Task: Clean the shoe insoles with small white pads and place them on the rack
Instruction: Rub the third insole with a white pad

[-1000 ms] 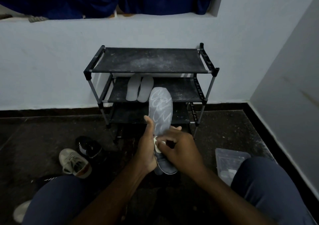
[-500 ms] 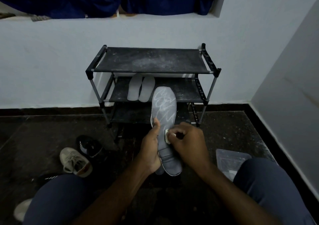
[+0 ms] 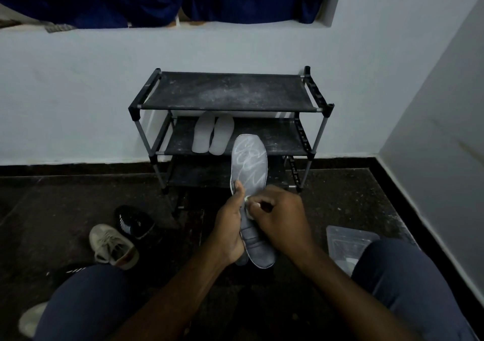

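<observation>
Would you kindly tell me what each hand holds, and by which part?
Left hand grips the grey insole by its left edge, mid-length; right hand pinches a small white pad against it.

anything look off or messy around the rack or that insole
The top shelf of the black fabric shoe rack carries a whitish dusty smear, and the grey insole held by the left hand has white scribbled marks on its front half. A tan sneaker and a black sneaker lie askew on the floor.
</observation>
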A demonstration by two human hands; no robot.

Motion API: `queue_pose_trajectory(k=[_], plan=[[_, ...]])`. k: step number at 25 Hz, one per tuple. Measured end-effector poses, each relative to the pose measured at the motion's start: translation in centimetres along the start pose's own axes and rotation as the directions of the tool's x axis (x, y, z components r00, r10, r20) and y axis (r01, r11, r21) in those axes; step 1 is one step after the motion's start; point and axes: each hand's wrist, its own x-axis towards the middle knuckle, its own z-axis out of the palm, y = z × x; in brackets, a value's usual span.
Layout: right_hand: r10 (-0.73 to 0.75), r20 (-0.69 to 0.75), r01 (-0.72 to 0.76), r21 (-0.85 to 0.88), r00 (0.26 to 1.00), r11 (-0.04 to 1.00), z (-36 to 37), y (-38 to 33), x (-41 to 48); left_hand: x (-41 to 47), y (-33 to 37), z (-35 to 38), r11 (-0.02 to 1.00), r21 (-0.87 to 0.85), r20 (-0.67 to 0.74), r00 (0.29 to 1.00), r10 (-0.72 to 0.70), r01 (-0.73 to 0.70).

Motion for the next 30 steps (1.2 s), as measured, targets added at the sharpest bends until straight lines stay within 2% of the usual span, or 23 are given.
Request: queue_pose_trajectory(k=[3, 8, 13, 17, 22, 27, 30], plan=[[-0.007, 0.066, 0.006, 0.015, 0.998, 1.0, 0.1, 0.2, -0.6, 0.1, 0.1, -0.4, 1.0, -0.011, 0.017, 1.0, -0.025, 0.025], [0.013, -0.076, -0.014, -0.004, 0.997, 1.0, -0.5, 0.7, 0.4, -0.1, -0.1, 0.4, 1.0, -0.02, -0.002, 1.0, 0.011, -0.011], [-0.025, 0.042, 0.025, -0.015, 0.999, 1.0, -0.2, 0.5, -0.3, 0.2, -0.1, -0.3, 1.0, -0.002, 0.032, 0.999, -0.003, 0.003], [0.028, -0.092, -0.028, 0.001, 0.995, 1.0, -1.0, 1.1, 0.6, 0.0, -0.2, 0.5, 1.0, -0.011, -0.002, 1.0, 0.016, -0.016], [-0.03, 0.087, 0.03, -0.001, 0.996, 1.0, -0.4, 0.6, -0.5, 0.1, 0.1, -0.4, 1.0, 0.011, 0.037, 0.999, -0.001, 0.0], [0.059, -0.065, -0.061, -0.03, 0.996, 0.998, -1.1, 1.3, 0.3, -0.2, 0.1, 0.6, 1.0, 0.013, 0.015, 1.0, 0.015, -0.016], [-0.014, 0.039, 0.014, 0.001, 0.999, 1.0, -0.4, 0.4, -0.5, -0.2, 0.1, 0.2, 1.0, 0.023, 0.048, 0.999, -0.005, 0.003]])
